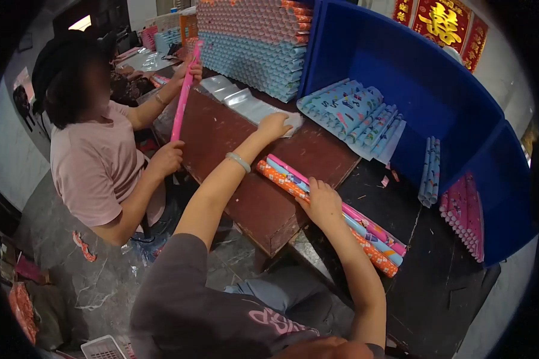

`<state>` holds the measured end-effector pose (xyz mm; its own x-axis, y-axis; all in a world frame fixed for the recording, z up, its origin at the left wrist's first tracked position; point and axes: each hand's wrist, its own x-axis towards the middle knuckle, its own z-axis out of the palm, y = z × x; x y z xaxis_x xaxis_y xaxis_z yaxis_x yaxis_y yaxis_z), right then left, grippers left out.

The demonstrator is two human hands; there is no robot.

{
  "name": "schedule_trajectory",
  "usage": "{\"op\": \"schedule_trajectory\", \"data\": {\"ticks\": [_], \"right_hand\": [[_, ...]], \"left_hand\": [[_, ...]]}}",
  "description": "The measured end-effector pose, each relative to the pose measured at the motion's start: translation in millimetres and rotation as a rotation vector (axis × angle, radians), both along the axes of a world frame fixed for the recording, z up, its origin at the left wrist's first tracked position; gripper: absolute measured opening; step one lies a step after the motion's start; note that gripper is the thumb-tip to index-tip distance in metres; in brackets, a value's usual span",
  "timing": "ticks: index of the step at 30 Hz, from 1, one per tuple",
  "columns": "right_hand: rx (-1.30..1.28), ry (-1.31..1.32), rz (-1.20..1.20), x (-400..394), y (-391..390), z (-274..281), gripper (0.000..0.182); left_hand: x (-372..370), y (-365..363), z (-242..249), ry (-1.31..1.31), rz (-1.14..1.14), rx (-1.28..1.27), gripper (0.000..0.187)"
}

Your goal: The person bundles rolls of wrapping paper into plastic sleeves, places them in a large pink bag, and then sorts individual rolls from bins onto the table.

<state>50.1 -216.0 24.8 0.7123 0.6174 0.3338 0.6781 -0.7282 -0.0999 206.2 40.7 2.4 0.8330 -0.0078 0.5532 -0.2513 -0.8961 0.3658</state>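
Note:
My left hand [274, 125], with a pale bangle on its wrist, reaches across the brown table [263, 203] and its fingers curl on the near end of a row of clear plastic sleeves [245, 103]. My right hand [321, 202] presses down on a bundle of long wrapping-paper rolls [365, 236] in orange, blue and pink. The bundle lies slantwise over the table's right edge, and the hand's fingers wrap over the blue and pink rolls.
A co-worker in a pink shirt [96, 161] sits at the left and holds a pink roll [182, 96] upright with both hands. Blue bins [401, 66] on the right hold patterned rolls [356, 116] and pink rolls [464, 218]. Stacked roll ends [251, 42] form a wall at the back.

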Motion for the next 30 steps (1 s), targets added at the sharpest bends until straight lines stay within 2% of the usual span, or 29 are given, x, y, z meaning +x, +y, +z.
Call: {"op": "schedule_trajectory", "data": {"ticks": [1,2,4,7,11,13,17,21,23,24,26,30], "right_hand": [[0.0,-0.003,-0.001,0,0,1,0.057],[0.0,-0.005,-0.004,0,0,0,0.057],[-0.004,0.0,-0.013,1,-1,-1,0.058],[-0.007,0.01,-0.024,2,-1,-1,0.059],[0.025,-0.041,-0.026,4,-2,-5,0.061],[-0.014,0.055,-0.052,4,-2,0,0.062],[-0.006,0.035,-0.049,4,-2,-2,0.062],[0.007,0.055,-0.043,3,-3,0,0.062],[0.008,0.059,-0.051,3,-2,0,0.061],[0.001,0.063,-0.055,4,-2,1,0.061],[0.019,0.068,-0.056,5,-3,1,0.06],[0.03,0.094,-0.059,7,-3,3,0.058]], "left_hand": [[9,10,-4,0.113,0.116,0.093,0.037],[15,17,-8,0.098,0.11,0.097,0.037],[15,19,-6,0.319,0.127,0.024,0.032],[5,10,2,0.296,0.157,0.085,0.033],[14,18,-16,0.198,0.108,0.13,0.031],[21,22,-18,0.163,0.142,-0.021,0.03],[8,31,-5,0.17,0.102,-0.29,0.024],[3,36,2,0.142,0.167,-0.254,0.023],[-4,28,9,0.311,0.135,-0.721,0.029],[-1,30,6,0.314,0.131,-0.719,0.029],[11,43,-10,0.295,-0.136,-1.057,0.024],[-9,34,0,0.15,-0.114,-1.085,0.017]]}}
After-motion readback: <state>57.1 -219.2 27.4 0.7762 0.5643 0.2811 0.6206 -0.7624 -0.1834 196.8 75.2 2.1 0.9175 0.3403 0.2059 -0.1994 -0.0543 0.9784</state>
